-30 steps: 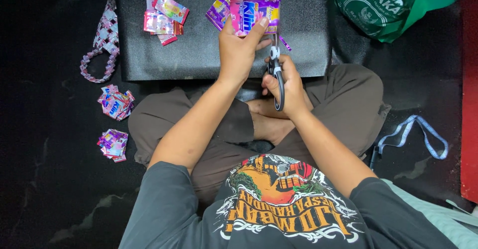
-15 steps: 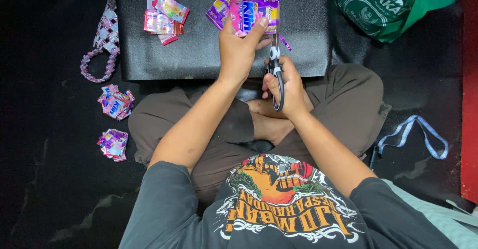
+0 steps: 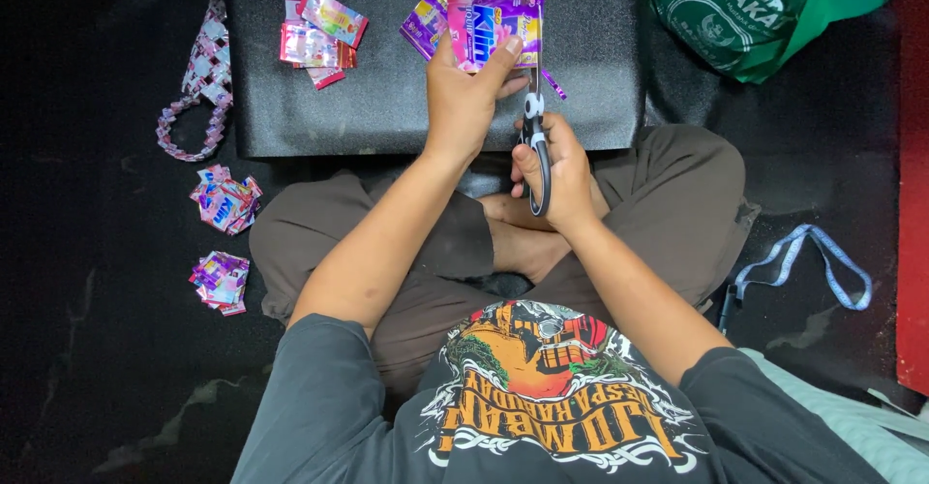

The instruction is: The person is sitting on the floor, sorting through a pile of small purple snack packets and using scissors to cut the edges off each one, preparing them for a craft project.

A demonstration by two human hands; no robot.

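Purple sachet wrapper (image 3: 495, 21) is held flat over the far part of a black mat (image 3: 387, 106), pinched by the left hand (image 3: 466, 97): the thumb is pressed on its lower right corner and the other fingers lie on its lower left part. Scissors (image 3: 534, 131) with black handles are gripped in the right hand (image 3: 559, 169), whose fingers are closed through the loops (the blades point away from the body and run up along the wrapper's right edge, where a thin purple strip (image 3: 554, 84) is seen hanging beside it). Whether the blades are parted cannot be told, since they are seen edge-on. Just behind the held wrapper, to its left, a second purple wrapper (image 3: 424, 21) is lying on the mat. Near the mat's far left corner a small heap of pink wrappers (image 3: 319, 37) is found. A woven chain of folded wrappers (image 3: 198, 82) is laid on the dark floor (image 3: 87, 348) beside the mat's left edge, and 2 stacks of folded pieces (image 3: 224, 198) (image 3: 221, 279) are set below it, well apart from the hands. A green bag (image 3: 745, 15) is placed at the upper right, touching the mat's right side, and a blue lanyard (image 3: 808, 266) is lying on the floor by the right knee. The legs are crossed under brown trousers (image 3: 677, 213).
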